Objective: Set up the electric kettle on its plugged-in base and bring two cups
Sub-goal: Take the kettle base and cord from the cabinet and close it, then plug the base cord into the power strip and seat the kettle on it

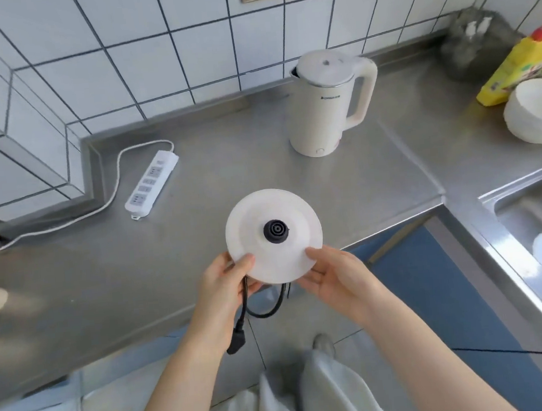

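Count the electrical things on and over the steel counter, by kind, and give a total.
Kettle: 1
Kettle base, held in the left hand and right hand: 1
Power strip: 1
Total: 3

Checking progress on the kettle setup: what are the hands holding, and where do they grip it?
Both hands hold the round kettle base by its near rim, left hand and right hand on opposite sides.
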Demonstrator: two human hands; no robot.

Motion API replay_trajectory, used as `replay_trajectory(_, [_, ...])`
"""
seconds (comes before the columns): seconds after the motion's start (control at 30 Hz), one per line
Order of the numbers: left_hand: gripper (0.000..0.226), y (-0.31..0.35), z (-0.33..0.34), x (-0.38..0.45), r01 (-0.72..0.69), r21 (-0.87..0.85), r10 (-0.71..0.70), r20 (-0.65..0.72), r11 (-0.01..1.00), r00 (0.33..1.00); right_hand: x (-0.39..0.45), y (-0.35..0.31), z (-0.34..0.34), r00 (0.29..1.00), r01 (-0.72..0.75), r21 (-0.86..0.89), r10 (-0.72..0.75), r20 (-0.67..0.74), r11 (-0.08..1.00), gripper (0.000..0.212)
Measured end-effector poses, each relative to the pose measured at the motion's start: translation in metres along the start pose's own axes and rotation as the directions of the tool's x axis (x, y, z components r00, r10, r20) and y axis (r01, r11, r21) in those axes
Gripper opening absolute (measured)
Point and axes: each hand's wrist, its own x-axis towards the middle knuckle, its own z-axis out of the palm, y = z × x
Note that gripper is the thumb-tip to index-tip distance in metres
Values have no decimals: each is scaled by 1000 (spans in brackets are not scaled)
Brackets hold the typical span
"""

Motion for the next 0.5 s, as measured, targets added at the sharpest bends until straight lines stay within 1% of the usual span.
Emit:
replay_trajectory(0.07, [15, 8, 14, 20, -27, 49, 28, -31, 998, 999, 22, -19, 1, 1000, -21, 2, 21, 6, 1000, 20])
replay_trajectory(0.13, [13, 14, 26, 41, -89, 171, 100, -59, 981, 993, 44, -38, 0, 998, -50, 23, 49, 24, 998, 24])
replay_trajectory(0.2, [12, 19, 36, 60, -169, 307, 193, -50, 937, 980, 64, -58, -2, 997, -71, 56, 69, 46, 996, 27])
replay_trajectory(0.23, [13, 22, 44, 71, -200, 348, 229, -42, 916, 973, 75, -72, -6, 995, -89, 70, 85, 55, 994, 26])
replay_trajectory(0.3, [17, 26, 54, 88, -263, 429, 292, -3, 864, 956, 93, -98, -12, 991, -132, 116, 127, 45, 985, 21])
replay_trajectory(0.4, [20, 28, 70, 107, -302, 547, 331, 47, 781, 942, 118, -134, -23, 981, -185, 234, 192, -5, 954, 14])
replay_trajectory(0.5, [23, 28, 85, 124, -302, 615, 321, 82, 728, 943, 142, -159, -34, 965, -237, 237, 257, -58, 942, 14])
